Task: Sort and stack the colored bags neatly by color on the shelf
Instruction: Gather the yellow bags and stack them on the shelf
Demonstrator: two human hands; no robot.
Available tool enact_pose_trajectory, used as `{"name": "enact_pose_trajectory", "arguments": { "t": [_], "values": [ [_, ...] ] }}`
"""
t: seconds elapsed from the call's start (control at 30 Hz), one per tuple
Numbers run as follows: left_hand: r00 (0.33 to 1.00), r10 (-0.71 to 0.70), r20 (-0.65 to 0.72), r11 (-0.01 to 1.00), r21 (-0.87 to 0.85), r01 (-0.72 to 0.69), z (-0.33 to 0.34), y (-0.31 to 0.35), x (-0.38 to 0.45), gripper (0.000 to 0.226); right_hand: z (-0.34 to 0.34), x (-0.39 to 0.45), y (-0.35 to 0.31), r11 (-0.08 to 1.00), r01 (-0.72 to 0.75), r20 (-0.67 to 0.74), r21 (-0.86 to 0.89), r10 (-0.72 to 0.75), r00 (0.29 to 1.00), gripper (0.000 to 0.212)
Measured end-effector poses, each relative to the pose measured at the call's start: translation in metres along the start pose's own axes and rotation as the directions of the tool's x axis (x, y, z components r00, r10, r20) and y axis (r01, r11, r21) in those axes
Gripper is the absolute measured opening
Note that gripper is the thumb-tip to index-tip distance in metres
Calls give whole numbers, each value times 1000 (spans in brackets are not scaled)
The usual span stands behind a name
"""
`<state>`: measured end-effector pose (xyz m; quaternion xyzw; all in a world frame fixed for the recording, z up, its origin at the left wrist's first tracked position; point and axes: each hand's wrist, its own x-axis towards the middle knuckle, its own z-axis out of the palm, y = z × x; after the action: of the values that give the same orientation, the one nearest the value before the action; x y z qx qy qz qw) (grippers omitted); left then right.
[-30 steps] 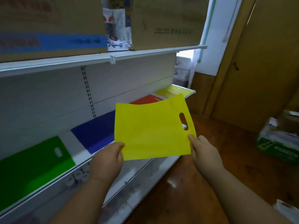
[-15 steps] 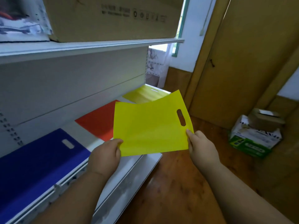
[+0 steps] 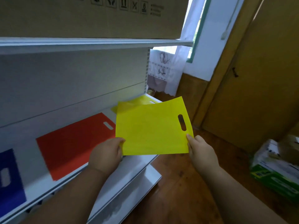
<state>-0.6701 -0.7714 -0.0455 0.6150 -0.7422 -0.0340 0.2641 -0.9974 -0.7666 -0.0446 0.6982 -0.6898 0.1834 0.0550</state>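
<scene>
I hold a flat yellow bag with a cut-out handle in front of the white shelf. My left hand pinches its lower left corner and my right hand pinches its lower right corner. Behind it, at the shelf's right end, lies another yellow bag, mostly hidden. A red bag lies flat on the shelf to the left of it, and a blue bag shows at the left frame edge.
A large cardboard box sits on the upper shelf. Below is a lower white shelf. A wooden floor lies to the right, with a green-and-white carton on it and a wooden door behind.
The view has swung right along the shelf: the green bag has left the frame and the blue bag is at the edge. The yellow bag I hold now overlaps the yellow one on the shelf.
</scene>
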Motion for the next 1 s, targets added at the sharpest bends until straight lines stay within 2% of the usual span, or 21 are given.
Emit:
{"name": "enact_pose_trajectory", "arguments": {
  "t": [0.1,0.2,0.4,0.53,0.7,0.8,1.0],
  "values": [
    [986,-169,11,986,13,169,14,6,21,48,23,62,16,990,126,49,64,-129,990,41],
    [958,-287,14,957,36,286,28,13,45,37,48,118,27,977,180,73,118,-189,979,41],
    [924,-382,-6,917,119,380,55,0,89,41,91,196,29,949,256,108,185,-278,955,38],
    [901,-432,-33,890,147,432,64,-7,133,44,101,258,18,951,259,115,167,-279,953,36],
    [847,-531,4,829,209,519,85,-1,172,32,117,315,31,963,200,190,178,-233,954,36],
    [814,-580,12,792,244,560,96,5,187,30,133,340,40,960,226,297,163,-266,917,37],
    [714,-700,19,686,297,664,129,30,203,26,156,384,56,916,372,376,153,-402,835,33]
  ]
}}
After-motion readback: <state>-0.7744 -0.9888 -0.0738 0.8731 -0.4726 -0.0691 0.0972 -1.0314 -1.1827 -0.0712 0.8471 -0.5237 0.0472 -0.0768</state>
